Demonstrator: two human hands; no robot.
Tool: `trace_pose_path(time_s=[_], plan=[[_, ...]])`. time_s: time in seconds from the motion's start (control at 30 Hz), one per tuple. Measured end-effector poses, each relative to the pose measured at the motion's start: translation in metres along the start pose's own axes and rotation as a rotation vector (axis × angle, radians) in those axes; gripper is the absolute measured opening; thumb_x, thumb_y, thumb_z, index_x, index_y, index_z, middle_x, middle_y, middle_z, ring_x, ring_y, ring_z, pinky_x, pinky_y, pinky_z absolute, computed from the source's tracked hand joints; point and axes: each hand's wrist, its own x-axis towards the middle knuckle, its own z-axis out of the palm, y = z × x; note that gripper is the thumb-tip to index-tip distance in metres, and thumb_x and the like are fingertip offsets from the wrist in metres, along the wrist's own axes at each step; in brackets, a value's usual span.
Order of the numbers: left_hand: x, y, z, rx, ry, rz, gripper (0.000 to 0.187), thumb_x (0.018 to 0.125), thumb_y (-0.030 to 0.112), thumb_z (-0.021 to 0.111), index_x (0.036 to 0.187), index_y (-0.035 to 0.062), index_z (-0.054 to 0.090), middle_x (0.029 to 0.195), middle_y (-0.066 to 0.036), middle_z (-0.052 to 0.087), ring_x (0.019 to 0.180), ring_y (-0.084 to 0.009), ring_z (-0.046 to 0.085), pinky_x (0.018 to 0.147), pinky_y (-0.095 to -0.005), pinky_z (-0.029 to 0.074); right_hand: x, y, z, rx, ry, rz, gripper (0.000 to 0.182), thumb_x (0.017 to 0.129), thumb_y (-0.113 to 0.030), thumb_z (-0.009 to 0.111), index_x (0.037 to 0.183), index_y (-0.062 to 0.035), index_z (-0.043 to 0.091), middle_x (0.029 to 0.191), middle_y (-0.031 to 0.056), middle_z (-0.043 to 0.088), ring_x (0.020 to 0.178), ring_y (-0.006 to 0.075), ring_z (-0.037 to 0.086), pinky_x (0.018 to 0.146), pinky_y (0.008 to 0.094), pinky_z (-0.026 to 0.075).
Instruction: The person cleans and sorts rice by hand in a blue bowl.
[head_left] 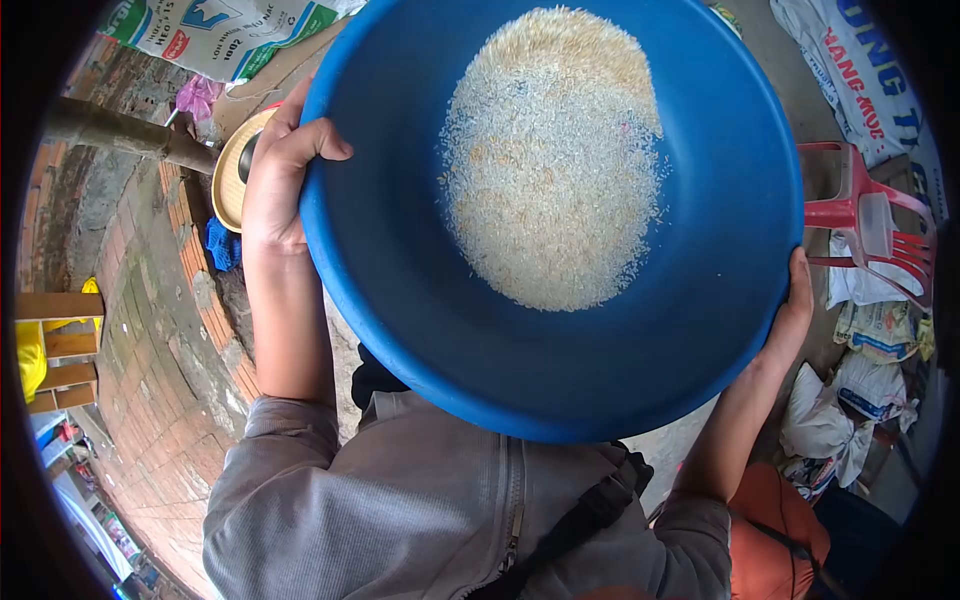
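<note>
A large blue plastic basin (400, 330) fills the upper middle of the view, held up in front of my chest. White rice grains (550, 180) lie in its bottom, with a browner band of grains or husks along the far side. My left hand (285, 165) grips the rim on the left, its thumb hooked over the edge and its fingers mostly hidden outside. On the lower right, my right hand (790, 310) clasps the basin's outer wall; most of its fingers are hidden behind the basin.
A red plastic chair (850, 210) stands right of the basin, near several printed sacks (865, 90). Left are a round tan tray (233, 170), a blue cloth-like item (222, 245) and a horizontal pole (130, 132). Brick paving (150, 340) and a wooden shelf (70, 345) lie farther left.
</note>
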Motion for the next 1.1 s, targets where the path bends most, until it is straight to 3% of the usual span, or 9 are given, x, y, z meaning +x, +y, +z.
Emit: trace_pose_path(time_s=[0.17, 0.23, 0.33, 0.47, 0.53, 0.63, 0.77, 0.93, 1.1], plan=[[-0.020, 0.015, 0.000, -0.125, -0.013, 0.191, 0.075, 0.057, -0.011, 0.044, 0.132, -0.0069, 0.043, 0.109, -0.019, 0.059, 0.090, -0.0233, 0.063, 0.082, -0.0281, 0.053, -0.020, -0.012, 0.021, 0.079, -0.043, -0.113, 0.026, 0.094, -0.022, 0.055, 0.106, 0.0006, 0.059, 0.095, 0.0071, 0.063, 0.083, 0.0137, 0.061, 0.074, 0.0250, 0.049], [-0.021, 0.017, 0.007, -0.114, 0.042, 0.200, 0.073, 0.059, -0.011, 0.044, 0.132, -0.0067, 0.043, 0.105, -0.017, 0.059, 0.084, -0.0210, 0.062, 0.077, -0.0267, 0.053, -0.016, -0.007, 0.023, 0.079, -0.071, -0.179, 0.026, 0.094, -0.022, 0.056, 0.106, 0.0007, 0.059, 0.095, 0.0070, 0.064, 0.082, 0.0137, 0.062, 0.073, 0.0248, 0.050], [0.004, -0.002, -0.019, 0.033, -0.020, -0.019, 0.064, 0.063, -0.011, 0.046, 0.126, -0.0059, 0.047, 0.091, -0.011, 0.057, 0.069, -0.0148, 0.056, 0.065, -0.0220, 0.050, 0.023, 0.014, 0.015, 0.069, -0.080, 0.050, 0.026, 0.094, -0.021, 0.056, 0.105, 0.0016, 0.059, 0.097, 0.0100, 0.064, 0.077, 0.0163, 0.064, 0.069, 0.0255, 0.053], [-0.003, -0.004, -0.011, -0.020, 0.000, -0.086, 0.063, 0.063, -0.011, 0.046, 0.125, -0.0057, 0.046, 0.091, -0.011, 0.057, 0.072, -0.0153, 0.058, 0.069, -0.0235, 0.052, 0.030, -0.009, 0.017, 0.166, -0.286, 0.238, 0.025, 0.093, -0.021, 0.057, 0.104, 0.0011, 0.059, 0.098, 0.0101, 0.065, 0.078, 0.0158, 0.064, 0.070, 0.0255, 0.053], [-0.016, 0.002, 0.005, -0.089, 0.078, 0.117, 0.065, 0.062, -0.011, 0.046, 0.127, -0.0060, 0.045, 0.093, -0.012, 0.057, 0.073, -0.0164, 0.059, 0.070, -0.0248, 0.053, 0.014, -0.017, 0.030, 0.237, -0.190, 0.073, 0.022, 0.093, -0.020, 0.057, 0.102, 0.0005, 0.060, 0.096, 0.0092, 0.065, 0.077, 0.0152, 0.064, 0.070, 0.0254, 0.053], [-0.010, -0.003, -0.008, -0.068, 0.049, 0.148, 0.066, 0.062, -0.011, 0.046, 0.128, -0.0063, 0.045, 0.096, -0.013, 0.057, 0.074, -0.0174, 0.059, 0.069, -0.0254, 0.054, 0.024, 0.006, 0.035, 0.134, -0.198, -0.073, 0.020, 0.094, -0.018, 0.056, 0.101, 0.0000, 0.060, 0.093, 0.0088, 0.066, 0.077, 0.0148, 0.064, 0.070, 0.0255, 0.053], [0.002, -0.013, -0.038, -0.020, 0.081, -0.053, 0.066, 0.062, -0.011, 0.047, 0.128, -0.0059, 0.045, 0.098, -0.014, 0.058, 0.075, -0.0177, 0.060, 0.070, -0.0248, 0.054, 0.044, 0.012, 0.040, 0.054, -0.232, 0.139, 0.019, 0.094, -0.019, 0.055, 0.100, -0.0012, 0.061, 0.092, 0.0073, 0.066, 0.078, 0.0134, 0.063, 0.070, 0.0247, 0.051], [-0.009, -0.011, -0.026, -0.077, 0.097, 0.211, 0.062, 0.063, -0.012, 0.048, 0.125, -0.0065, 0.046, 0.097, -0.014, 0.058, 0.072, -0.0178, 0.061, 0.066, -0.0259, 0.054, 0.022, 0.019, 0.054, 0.011, -0.227, -0.108, 0.022, 0.096, -0.022, 0.053, 0.102, -0.0012, 0.059, 0.091, 0.0066, 0.065, 0.077, 0.0109, 0.061, 0.071, 0.0236, 0.050], [0.001, -0.019, -0.043, 0.019, 0.105, 0.017, 0.061, 0.066, -0.012, 0.047, 0.126, -0.0068, 0.043, 0.093, -0.012, 0.057, 0.067, -0.0154, 0.059, 0.060, -0.0230, 0.053, 0.031, 0.044, 0.054, -0.150, -0.243, -0.069, 0.025, 0.098, -0.024, 0.050, 0.105, -0.0014, 0.057, 0.090, 0.0055, 0.064, 0.076, 0.0091, 0.059, 0.070, 0.0225, 0.048]])
